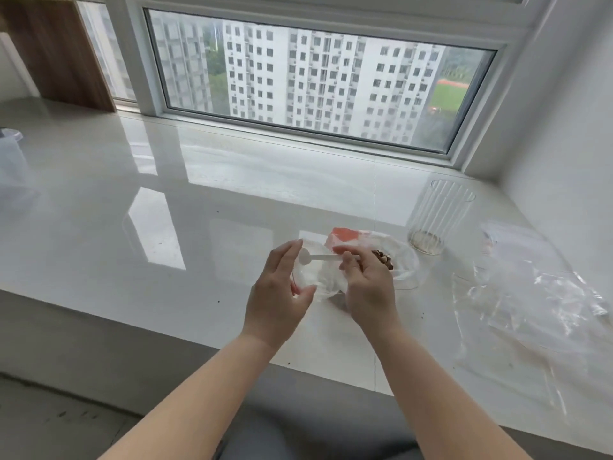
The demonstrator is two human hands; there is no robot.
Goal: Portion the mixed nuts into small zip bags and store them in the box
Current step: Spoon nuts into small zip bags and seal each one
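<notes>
While our left hand (278, 290) cups the small zip bag (315, 280) between spread fingers and thumb, our right hand (365, 283) pinches the white spoon (318, 257) over its mouth

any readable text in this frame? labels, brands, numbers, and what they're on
None readable.
Orange-and-white packet behind the hands: colour patch only, any print too blurred to read.
White spoon pinched in the right hand: no marking visible.
Small zip bag held by the left hand: clear, no print visible.
Ribbed glass jar and large clear bags on the right: no label visible.
</notes>
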